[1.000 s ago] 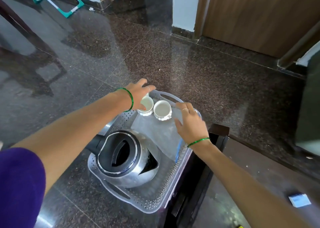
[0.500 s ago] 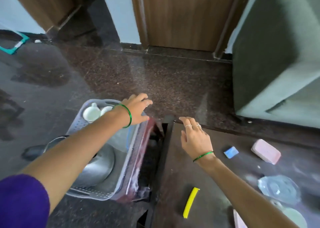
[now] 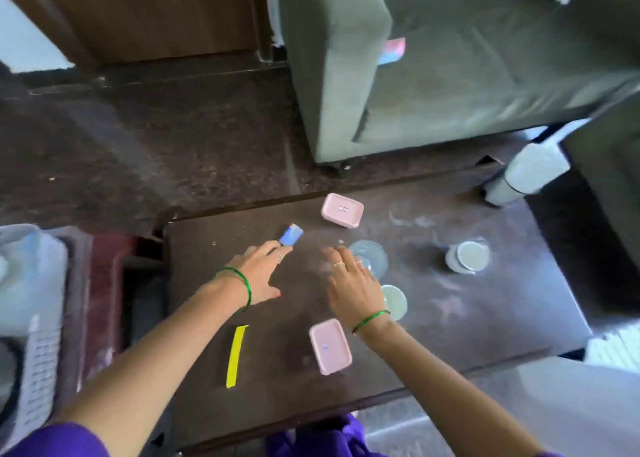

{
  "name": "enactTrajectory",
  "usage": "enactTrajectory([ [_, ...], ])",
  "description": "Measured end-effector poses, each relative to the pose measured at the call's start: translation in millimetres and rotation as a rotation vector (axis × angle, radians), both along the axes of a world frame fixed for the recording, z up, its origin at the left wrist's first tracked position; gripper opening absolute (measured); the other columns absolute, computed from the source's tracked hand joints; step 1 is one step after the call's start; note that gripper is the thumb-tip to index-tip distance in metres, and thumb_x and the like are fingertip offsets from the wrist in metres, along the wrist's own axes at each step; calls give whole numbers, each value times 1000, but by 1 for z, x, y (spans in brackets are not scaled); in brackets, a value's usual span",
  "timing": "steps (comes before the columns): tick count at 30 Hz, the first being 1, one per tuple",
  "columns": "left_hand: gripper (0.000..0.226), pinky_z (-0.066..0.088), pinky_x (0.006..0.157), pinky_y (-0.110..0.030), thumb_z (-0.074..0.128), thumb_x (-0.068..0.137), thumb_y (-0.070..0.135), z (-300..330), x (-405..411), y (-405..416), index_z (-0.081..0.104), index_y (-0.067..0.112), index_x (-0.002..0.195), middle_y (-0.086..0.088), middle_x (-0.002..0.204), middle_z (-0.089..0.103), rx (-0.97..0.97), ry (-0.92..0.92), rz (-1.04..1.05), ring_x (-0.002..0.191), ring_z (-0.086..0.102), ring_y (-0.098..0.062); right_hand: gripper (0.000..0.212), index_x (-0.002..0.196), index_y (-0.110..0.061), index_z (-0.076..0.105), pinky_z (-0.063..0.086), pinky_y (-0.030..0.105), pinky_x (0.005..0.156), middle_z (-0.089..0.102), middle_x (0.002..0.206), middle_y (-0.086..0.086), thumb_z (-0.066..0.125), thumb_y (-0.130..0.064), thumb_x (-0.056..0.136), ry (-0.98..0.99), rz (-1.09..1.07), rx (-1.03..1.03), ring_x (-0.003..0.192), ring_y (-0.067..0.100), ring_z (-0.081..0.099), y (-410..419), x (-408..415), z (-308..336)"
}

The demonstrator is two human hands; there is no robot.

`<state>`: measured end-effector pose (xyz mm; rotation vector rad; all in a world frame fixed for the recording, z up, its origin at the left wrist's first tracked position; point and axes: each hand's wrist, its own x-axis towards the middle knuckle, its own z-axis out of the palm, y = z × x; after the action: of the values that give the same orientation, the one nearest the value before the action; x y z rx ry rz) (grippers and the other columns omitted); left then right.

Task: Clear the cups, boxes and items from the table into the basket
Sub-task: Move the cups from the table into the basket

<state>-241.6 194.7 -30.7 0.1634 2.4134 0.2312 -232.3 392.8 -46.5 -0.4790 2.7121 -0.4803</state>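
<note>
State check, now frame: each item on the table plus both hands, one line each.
Far pink box: lid on, flat on table.
Near pink box: lid on, flat.
Blue item: flat, at left fingertips.
Yellow strip: flat, untouched.
Clear glass: upright, under right fingers.
Right cup: upright, untouched.
Left hand: open, empty.
Right hand: open, empty.
Basket: beside the table, partly filled.

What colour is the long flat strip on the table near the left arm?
The strip is bright yellow, seen in the head view.
</note>
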Motion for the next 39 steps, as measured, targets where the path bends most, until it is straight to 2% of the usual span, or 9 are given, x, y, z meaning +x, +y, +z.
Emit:
enactTrajectory([
  [4, 84, 38, 106, -41, 68, 86, 34, -13, -4, 72, 18, 25, 153, 6, 154, 21, 38, 25, -53, 136, 34, -23, 56, 133, -13, 44, 46, 43, 90, 49, 134, 8, 50, -9, 77, 6, -83, 45, 108, 34, 55, 66, 18, -10],
  [15, 76, 44, 101, -40, 66, 87, 32, -30, -7, 184, 24, 22, 150, 1, 149, 30, 45, 157, -185, 134, 36, -23, 57, 136, -10, 39, 44, 46, 90, 45, 134, 12, 51, -7, 80, -4, -315, 184, 109, 38, 51, 222, -15, -23],
  [19, 71, 44, 99, -37, 65, 88, 30, -40, -3, 194, 27, 22, 148, 0, 145, 35, 35, 134, -208, 129, 41, -22, 72, 143, -11, 25, 35, 46, 101, 29, 147, 14, 61, -19, 82, -91, -388, 284, 127, 38, 38, 257, -36, -34],
  [23, 75, 44, 99, -34, 66, 88, 32, -52, -1, 207, 23, 19, 149, 0, 145, 31, 6, 149, -277, 129, 39, -21, 96, 147, -13, 12, 28, 47, 110, 13, 155, 13, 73, -33, 76, -172, -483, 258, 139, 35, 25, 280, -58, -46],
  [27, 80, 42, 97, -33, 67, 86, 36, -61, 0, 223, 22, 16, 149, -1, 143, 33, -34, 181, -334, 126, 41, -21, 107, 148, -15, 10, 29, 48, 111, 13, 156, 7, 81, -33, 69, -211, -463, 178, 141, 30, 23, 284, -79, -59],
  [31, 87, 36, 108, -34, 66, 87, 38, -73, 5, 229, 14, 11, 151, -5, 148, 27, -93, 180, -471, 134, 31, -23, 109, 150, -19, 5, 30, 49, 110, 10, 158, 4, 80, -28, 71, -310, -395, 154, 142, 30, 23, 277, -93, -72],
  [33, 81, 23, 117, -39, 60, 92, 28, -77, 6, 229, 10, 5, 152, -10, 155, 22, -156, 223, -586, 145, 17, -26, 104, 149, -21, 8, 35, 50, 104, 15, 156, 2, 78, -23, 73, -340, -416, 144, 134, 34, 34, 274, -97, -78],
  [36, 65, 1, 120, -45, 41, 100, 7, -83, 6, 227, 2, -1, 152, -19, 160, 11, -269, 296, -723, 149, 1, -29, 87, 146, -22, 20, 42, 48, 92, 28, 149, 6, 73, -16, 77, -308, -487, 105, 123, 39, 45, 270, -98, -86],
  [39, 66, -3, 119, -49, 41, 97, 2, -86, 4, 226, 3, -3, 151, -23, 156, 18, -343, 277, -770, 148, 4, -33, 78, 141, -20, 28, 44, 45, 85, 38, 142, 9, 71, -16, 77, -265, -517, 88, 116, 39, 50, 270, -97, -89],
])
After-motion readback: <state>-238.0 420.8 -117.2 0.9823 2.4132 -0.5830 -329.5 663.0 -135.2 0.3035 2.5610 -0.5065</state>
